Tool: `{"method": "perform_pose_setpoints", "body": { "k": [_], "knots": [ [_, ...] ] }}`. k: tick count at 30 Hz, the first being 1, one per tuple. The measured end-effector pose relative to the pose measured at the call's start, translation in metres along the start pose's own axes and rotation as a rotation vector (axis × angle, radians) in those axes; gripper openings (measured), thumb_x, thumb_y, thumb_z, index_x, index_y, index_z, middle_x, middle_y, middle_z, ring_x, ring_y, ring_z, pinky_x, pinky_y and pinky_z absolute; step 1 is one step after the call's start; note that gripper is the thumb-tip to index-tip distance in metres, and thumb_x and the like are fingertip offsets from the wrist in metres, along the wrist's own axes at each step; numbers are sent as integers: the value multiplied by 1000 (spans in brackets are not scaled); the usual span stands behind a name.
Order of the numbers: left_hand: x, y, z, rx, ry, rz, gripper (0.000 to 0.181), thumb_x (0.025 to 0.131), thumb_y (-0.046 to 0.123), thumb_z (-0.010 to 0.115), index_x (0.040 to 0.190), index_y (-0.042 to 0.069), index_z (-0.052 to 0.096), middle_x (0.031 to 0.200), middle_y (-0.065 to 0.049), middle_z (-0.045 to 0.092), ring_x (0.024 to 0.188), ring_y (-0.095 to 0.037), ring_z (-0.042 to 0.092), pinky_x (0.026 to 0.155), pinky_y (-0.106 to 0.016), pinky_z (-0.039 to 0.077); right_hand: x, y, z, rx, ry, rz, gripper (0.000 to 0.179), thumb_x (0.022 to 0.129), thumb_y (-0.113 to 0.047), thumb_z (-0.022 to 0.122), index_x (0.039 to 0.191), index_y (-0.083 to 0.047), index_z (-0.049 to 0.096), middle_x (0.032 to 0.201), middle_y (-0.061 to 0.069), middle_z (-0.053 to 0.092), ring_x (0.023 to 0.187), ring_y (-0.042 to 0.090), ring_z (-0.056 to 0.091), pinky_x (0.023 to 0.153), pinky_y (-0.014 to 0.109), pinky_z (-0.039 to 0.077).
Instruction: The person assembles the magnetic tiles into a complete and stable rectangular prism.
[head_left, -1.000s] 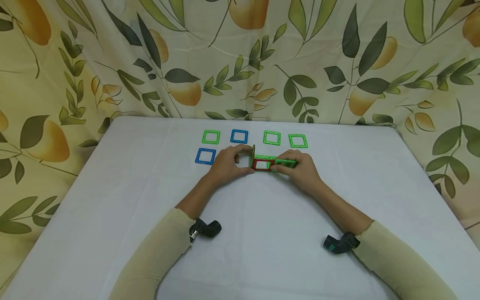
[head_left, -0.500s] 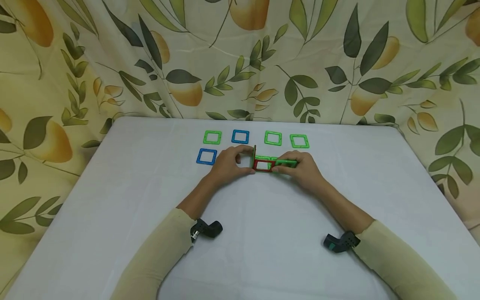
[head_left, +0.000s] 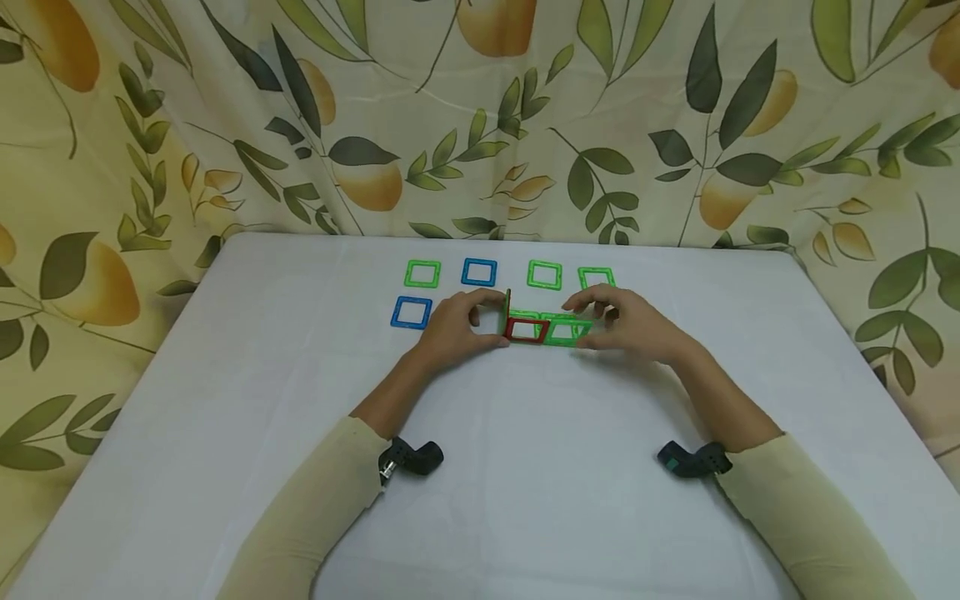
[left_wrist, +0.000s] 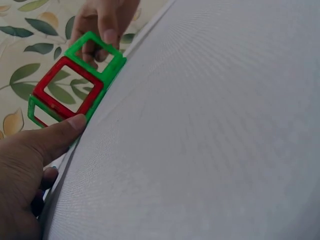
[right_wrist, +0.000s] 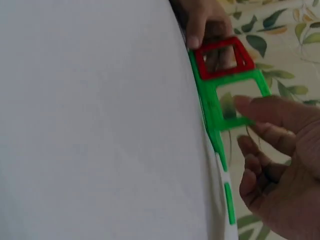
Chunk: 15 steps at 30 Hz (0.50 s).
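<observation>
Square-framed magnetic tiles form a small structure at the middle of the table. A red tile (head_left: 528,340) and a green tile (right_wrist: 212,105) stand side by side along its front. Another green tile (head_left: 507,302) rises upright at the left end, and green tiles (head_left: 523,314) lie behind the front pair. My left hand (head_left: 459,330) grips the left end, its thumb at the red tile's lower corner in the left wrist view. Around the right end, my right hand (head_left: 637,325) is spread with thumb and fingers apart; its thumb overlaps the front green tile in the right wrist view.
Behind the structure lie loose tiles: a blue tile (head_left: 479,284), a green tile (head_left: 422,285), another green tile (head_left: 543,287) and a green tile (head_left: 596,270) partly covered by my right hand. A second blue tile (head_left: 395,312) lies left of my left hand. A leaf-patterned curtain (head_left: 450,92) hangs behind the white table (head_left: 495,467).
My right hand has let go of the green tile and shifted right, its fingers spreading. That tile, earlier seen edge-on, now stands beside the red one. My left hand stays in place.
</observation>
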<state>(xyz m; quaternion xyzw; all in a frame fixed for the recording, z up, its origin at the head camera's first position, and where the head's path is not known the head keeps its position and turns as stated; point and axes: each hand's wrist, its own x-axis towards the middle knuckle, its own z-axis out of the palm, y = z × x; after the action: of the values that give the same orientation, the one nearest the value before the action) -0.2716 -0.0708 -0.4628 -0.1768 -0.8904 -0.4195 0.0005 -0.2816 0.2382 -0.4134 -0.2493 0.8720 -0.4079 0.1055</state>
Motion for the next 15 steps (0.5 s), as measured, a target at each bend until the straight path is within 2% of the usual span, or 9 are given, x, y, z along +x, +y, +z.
{"method": "perform_pose_setpoints", "body": {
  "k": [3, 7, 11, 15],
  "knots": [
    [0, 0, 0, -2, -1, -1, 64, 81, 31, 94, 138, 20, 68, 103, 2, 62, 91, -18, 51, 71, -33, 43, -4, 2, -18, -4, 6, -5, 38, 92, 0, 73, 130, -2, 67, 125, 15, 67, 101, 27, 51, 84, 31, 44],
    [0, 1, 0, -2, 6, 5, 63, 81, 30, 95, 138, 19, 69, 103, 2, 63, 90, -19, 52, 70, -33, 43, -7, 7, -31, -54, 78, 71, 40, 95, 4, 56, 133, -1, 66, 125, 19, 66, 99, 27, 51, 80, 29, 43],
    [0, 2, 0, 6, 8, 7, 62, 82, 29, 94, 138, 18, 69, 102, 2, 63, 89, -19, 52, 70, -33, 43, -5, 13, -34, -80, 102, 161, 44, 95, 2, 52, 138, 0, 61, 136, 21, 61, 107, 30, 50, 81, 36, 42],
    [0, 2, 0, 10, 8, 1, 62, 82, 29, 94, 138, 18, 69, 101, 1, 62, 89, -19, 51, 70, -33, 42, -2, 18, -34, -96, 61, 220, 51, 95, 0, 52, 146, -1, 53, 146, 20, 54, 119, 37, 48, 87, 45, 40]
  ]
}}
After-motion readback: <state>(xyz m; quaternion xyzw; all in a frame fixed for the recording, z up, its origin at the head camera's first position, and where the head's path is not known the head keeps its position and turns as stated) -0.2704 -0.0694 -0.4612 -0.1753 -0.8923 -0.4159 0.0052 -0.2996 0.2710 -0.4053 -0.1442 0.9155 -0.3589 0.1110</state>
